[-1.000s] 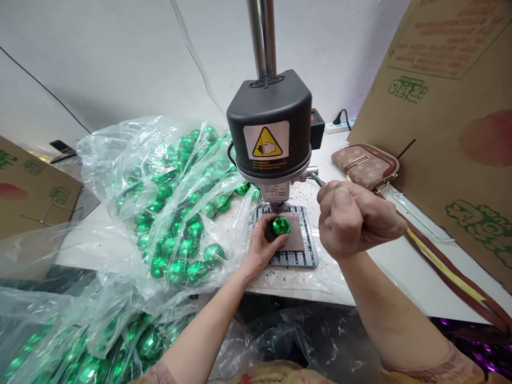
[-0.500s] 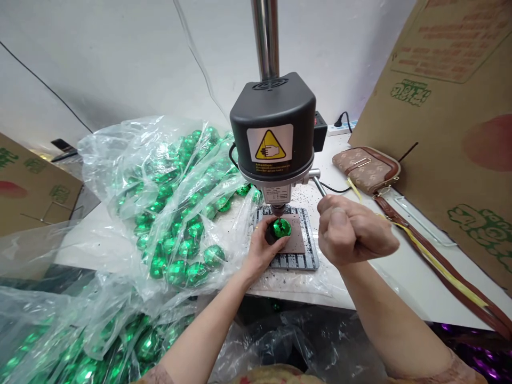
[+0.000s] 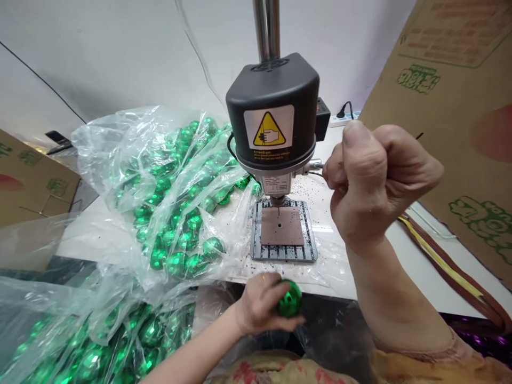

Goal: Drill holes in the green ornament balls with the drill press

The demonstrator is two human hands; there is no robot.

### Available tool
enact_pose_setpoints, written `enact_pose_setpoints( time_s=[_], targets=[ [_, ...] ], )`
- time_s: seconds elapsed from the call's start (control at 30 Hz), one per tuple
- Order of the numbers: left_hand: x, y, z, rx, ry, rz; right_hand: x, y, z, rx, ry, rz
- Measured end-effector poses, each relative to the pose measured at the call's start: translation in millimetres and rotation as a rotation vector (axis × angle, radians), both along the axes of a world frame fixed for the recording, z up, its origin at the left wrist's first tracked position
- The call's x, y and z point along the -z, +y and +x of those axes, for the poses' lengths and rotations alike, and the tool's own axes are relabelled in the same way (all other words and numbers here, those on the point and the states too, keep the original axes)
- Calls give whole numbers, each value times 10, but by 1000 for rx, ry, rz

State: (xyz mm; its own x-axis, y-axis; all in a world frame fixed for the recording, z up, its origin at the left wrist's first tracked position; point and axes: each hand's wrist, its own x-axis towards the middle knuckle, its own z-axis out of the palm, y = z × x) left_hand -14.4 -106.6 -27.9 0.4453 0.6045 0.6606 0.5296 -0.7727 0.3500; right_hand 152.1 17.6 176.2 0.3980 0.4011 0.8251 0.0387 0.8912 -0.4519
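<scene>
My left hand [image 3: 266,304] is closed around a shiny green mirrored ball [image 3: 289,298], just off the front edge of the table. A dark hole shows in the ball's surface. My right hand [image 3: 376,176] is a fist at the right of the bench drill press [image 3: 274,114], wrapped on its feed lever [image 3: 315,164], most of which the hand hides. Under the drill's chuck [image 3: 278,201] lies a square brown board [image 3: 282,232] with a small hole, on the grey slotted base plate [image 3: 312,255]. Dark shavings are scattered about it.
Clear plastic bags full of green balls [image 3: 178,261] lie on the table [image 3: 92,226] to the left and below its front edge. Cardboard boxes [image 3: 460,160] stand at both sides. A brown strap [image 3: 452,272] runs along the right, near a power strip [image 3: 340,120] at the back.
My left hand has pulled the green ball from under the drill towards me, off the table's edge. My right hand has risen with the lever, baring the board.
</scene>
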Motion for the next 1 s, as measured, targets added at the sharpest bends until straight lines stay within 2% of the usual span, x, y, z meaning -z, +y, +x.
enact_pose_setpoints(
  time_s=[0.07, 0.17, 0.23, 0.3, 0.37, 0.4, 0.5, 0.57, 0.67, 0.73, 0.83, 0.93, 1.0],
  targets=[
    [197, -261, -97, 103, 292, 8, 7, 9, -6, -8, 17, 16],
    [403, -498, -211, 22, 596, -91, 6, 22, -12, -20, 34, 27],
    [394, -539, -268, -2, 590, -99, 4, 25, -11, -19, 34, 30],
    [241, -460, -324, 43, 460, -17, 2, 22, -13, -15, 39, 27],
    [-19, -218, -396, 24, 300, 67, 0, 16, -19, -8, 45, 24],
    [-166, -31, -443, -37, 234, 75, 0, 12, -23, -4, 49, 22],
    [-554, 710, -637, -356, 142, -85, -1, 8, -36, 9, 68, 17],
    [-699, 1213, -793, -486, 271, -220, 1, 14, -39, 6, 69, 29],
    [-742, 1741, -1005, -662, 504, -366, 7, 23, -32, -15, 48, 77],
    [-712, 1914, -1112, -711, 540, -399, 13, 23, -24, -27, 31, 79],
    [-689, 1993, -1231, -703, 530, -409, 21, 27, -15, -33, 34, 66],
    [-735, 1928, -1292, -650, 460, -394, 31, 44, -9, -52, 40, 102],
    [-793, 1802, -1268, -581, 297, -352, 37, 54, -6, -74, 34, 113]
  ],
)
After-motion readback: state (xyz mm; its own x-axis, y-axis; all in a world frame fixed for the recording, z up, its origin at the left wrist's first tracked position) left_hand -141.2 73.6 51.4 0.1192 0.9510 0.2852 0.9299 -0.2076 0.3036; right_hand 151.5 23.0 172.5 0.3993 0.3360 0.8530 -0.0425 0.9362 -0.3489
